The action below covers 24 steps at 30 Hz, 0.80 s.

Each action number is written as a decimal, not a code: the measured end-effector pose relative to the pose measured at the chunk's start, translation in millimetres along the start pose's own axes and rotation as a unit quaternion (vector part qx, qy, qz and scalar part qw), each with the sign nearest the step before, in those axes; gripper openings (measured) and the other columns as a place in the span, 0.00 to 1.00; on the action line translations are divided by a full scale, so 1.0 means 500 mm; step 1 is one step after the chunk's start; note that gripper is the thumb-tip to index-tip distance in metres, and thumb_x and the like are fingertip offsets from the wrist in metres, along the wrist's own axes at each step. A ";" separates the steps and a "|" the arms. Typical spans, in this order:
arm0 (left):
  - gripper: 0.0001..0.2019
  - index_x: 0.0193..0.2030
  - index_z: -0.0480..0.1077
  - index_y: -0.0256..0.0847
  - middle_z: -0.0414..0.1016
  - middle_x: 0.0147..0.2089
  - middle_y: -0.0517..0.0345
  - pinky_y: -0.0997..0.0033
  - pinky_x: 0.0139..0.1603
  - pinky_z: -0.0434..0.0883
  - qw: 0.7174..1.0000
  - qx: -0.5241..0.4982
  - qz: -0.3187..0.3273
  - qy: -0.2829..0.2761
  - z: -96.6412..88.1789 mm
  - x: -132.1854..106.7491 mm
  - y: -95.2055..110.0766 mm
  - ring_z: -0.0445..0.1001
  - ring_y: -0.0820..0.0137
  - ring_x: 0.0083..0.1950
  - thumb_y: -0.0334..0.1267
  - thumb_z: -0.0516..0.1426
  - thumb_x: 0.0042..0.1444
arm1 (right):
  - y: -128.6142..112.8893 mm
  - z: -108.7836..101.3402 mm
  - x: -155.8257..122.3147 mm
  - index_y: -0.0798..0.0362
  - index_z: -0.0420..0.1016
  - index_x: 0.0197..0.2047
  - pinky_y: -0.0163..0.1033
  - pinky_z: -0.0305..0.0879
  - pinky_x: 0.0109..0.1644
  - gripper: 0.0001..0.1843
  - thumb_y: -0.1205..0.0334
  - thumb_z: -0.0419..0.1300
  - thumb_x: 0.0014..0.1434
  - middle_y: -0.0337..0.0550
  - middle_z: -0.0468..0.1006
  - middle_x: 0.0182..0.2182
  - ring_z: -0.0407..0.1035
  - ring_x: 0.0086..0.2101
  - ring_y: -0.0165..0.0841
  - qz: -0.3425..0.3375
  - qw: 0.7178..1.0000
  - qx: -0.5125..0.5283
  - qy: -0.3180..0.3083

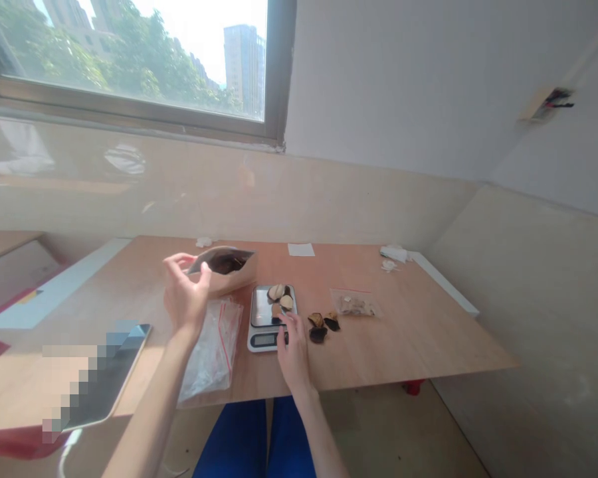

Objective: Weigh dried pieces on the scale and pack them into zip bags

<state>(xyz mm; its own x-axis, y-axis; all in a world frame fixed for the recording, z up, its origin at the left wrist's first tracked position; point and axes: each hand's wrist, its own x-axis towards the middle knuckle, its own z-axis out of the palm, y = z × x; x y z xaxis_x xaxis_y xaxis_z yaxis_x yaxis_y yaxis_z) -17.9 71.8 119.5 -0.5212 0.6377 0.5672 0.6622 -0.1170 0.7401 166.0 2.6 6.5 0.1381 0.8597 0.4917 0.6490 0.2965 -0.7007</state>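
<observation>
While your left hand (186,297) clamps thumb and fingers on the open brown kraft-paper pouch (224,269), your right hand (294,355) rests its fingers, close together, on the steel-topped digital kitchen scale (259,309) beside curled dried slices (278,292); whether they pinch anything, you cannot tell.

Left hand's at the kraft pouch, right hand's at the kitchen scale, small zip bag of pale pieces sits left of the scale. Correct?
One error: the small zip bag of pale pieces sits right of the kitchen scale, not left, as the head view shows. The rest stands: the left hand is at the kraft pouch, and the right hand is at the scale.
</observation>
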 end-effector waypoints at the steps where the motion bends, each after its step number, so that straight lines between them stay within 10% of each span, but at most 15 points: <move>1: 0.18 0.50 0.63 0.42 0.74 0.47 0.54 0.64 0.45 0.69 1.000 -0.010 -0.021 -0.013 -0.018 -0.026 0.003 0.75 0.62 0.47 0.40 0.55 0.52 | -0.002 0.013 0.018 0.53 0.70 0.50 0.46 0.64 0.53 0.17 0.70 0.46 0.61 0.52 0.69 0.46 0.65 0.49 0.39 -0.002 1.000 -0.019 0.002; 10: 0.16 0.41 0.75 0.48 0.80 0.36 0.58 0.68 0.39 0.70 0.986 -0.042 -0.084 -0.140 -0.083 -0.087 -0.017 0.78 0.61 0.43 0.52 0.54 0.52 | -0.007 0.070 0.034 0.53 0.71 0.36 0.44 0.66 0.45 0.11 0.72 0.49 0.57 0.49 0.70 0.39 0.67 0.40 0.38 0.011 0.998 -0.042 0.034; 19: 0.16 0.39 0.76 0.48 0.81 0.38 0.60 0.69 0.42 0.70 0.980 -0.068 -0.111 -0.148 -0.092 -0.088 -0.019 0.77 0.61 0.44 0.52 0.56 0.49 | 0.114 -0.083 0.074 0.55 0.71 0.32 0.48 0.63 0.45 0.09 0.60 0.52 0.57 0.51 0.74 0.33 0.67 0.38 0.41 0.105 0.972 -0.063 0.200; 24: 0.18 0.40 0.76 0.47 0.80 0.40 0.59 0.70 0.38 0.71 0.976 -0.081 -0.121 -0.164 -0.092 -0.099 -0.011 0.77 0.61 0.44 0.55 0.55 0.50 | 0.008 -0.107 0.040 0.52 0.72 0.39 0.48 0.61 0.53 0.11 0.63 0.48 0.61 0.51 0.74 0.42 0.66 0.47 0.40 -0.003 0.992 0.009 0.123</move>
<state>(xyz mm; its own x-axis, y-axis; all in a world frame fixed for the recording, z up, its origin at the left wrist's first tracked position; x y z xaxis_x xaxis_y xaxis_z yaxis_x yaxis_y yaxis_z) -20.6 5.6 104.1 -0.4330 0.8682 0.2425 0.4332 -0.0355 0.9006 211.4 -1.4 41.0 0.3137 0.7309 0.6061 0.6368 0.3116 -0.7053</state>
